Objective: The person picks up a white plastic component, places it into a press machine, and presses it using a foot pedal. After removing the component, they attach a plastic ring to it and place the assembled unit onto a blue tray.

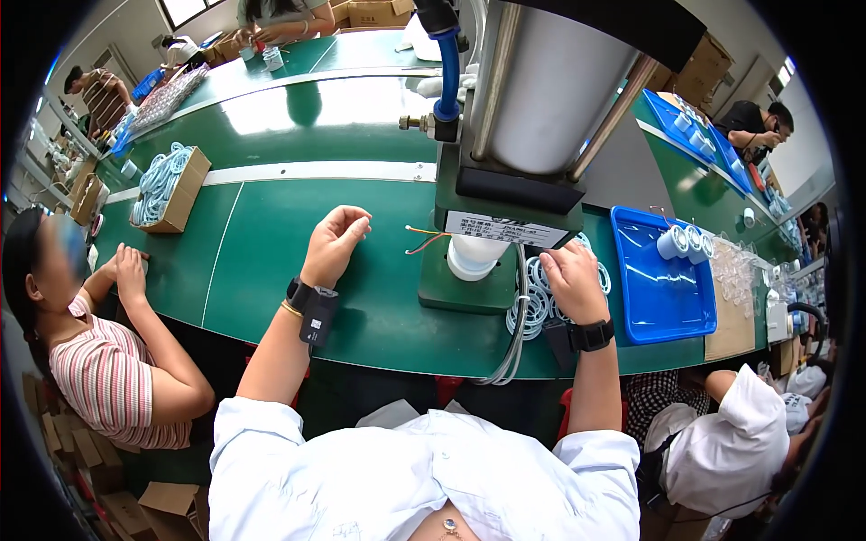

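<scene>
Because it bears the heaviest equipment, the long green tabletop [253, 279] presumably has to be firm and flat. On it stands a pneumatic press [550, 99], straight ahead of the seated person, probably so both hands can reach its base. A blue tray [663, 302] lies to the right, its raised rim likely keeping the white cups [672, 243] together. Farther off on the left, a cardboard box [187, 194] corrals pale-blue cables. More coiled cables [538, 311] lie just beside the press, seemingly for easy access.

The left hand [334, 248] is raised, narrow and loosely curled, with nothing visible in it. The right hand [577, 281] bends over the coils, fingers down; its grip cannot be told. Between them, the white cylindrical part [473, 260] sits under the press head, thin stripped wires [426, 238] projecting leftward near its top.
</scene>
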The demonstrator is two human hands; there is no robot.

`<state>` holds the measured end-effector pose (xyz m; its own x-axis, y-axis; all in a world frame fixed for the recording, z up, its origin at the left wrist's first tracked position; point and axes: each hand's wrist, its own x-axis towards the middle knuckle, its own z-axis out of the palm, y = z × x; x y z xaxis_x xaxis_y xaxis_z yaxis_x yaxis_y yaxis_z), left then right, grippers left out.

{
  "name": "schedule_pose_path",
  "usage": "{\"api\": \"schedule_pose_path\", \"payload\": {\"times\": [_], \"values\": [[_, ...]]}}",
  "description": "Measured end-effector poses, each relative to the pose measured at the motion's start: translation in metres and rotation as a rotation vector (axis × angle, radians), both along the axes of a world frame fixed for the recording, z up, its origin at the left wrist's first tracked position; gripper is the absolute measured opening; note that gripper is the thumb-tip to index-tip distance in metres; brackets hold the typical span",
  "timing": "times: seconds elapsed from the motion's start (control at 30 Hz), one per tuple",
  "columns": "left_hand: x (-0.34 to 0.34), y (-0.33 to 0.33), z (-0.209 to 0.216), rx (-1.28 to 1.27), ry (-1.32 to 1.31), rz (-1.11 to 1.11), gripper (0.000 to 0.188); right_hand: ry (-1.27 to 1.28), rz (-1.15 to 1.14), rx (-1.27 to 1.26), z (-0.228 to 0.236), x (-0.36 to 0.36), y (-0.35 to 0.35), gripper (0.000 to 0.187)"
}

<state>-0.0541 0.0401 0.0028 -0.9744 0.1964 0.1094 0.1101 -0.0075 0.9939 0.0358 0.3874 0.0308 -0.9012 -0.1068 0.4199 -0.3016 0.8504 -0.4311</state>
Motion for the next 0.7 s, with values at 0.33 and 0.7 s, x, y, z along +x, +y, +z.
{"api": "schedule_pose_path", "payload": {"times": [0.33,0.7], "values": [[0.0,-0.001,-0.013,-0.172,0.081,-0.027,0.008,-0.36,0.219,-0.352,0.059,-0.011,-0.071,0.04],[-0.001,-0.002,-0.009,-0.249,0.151,-0.069,0.006,-0.018,-0.186,-0.528,0.048,-0.006,0.07,0.05]]}}
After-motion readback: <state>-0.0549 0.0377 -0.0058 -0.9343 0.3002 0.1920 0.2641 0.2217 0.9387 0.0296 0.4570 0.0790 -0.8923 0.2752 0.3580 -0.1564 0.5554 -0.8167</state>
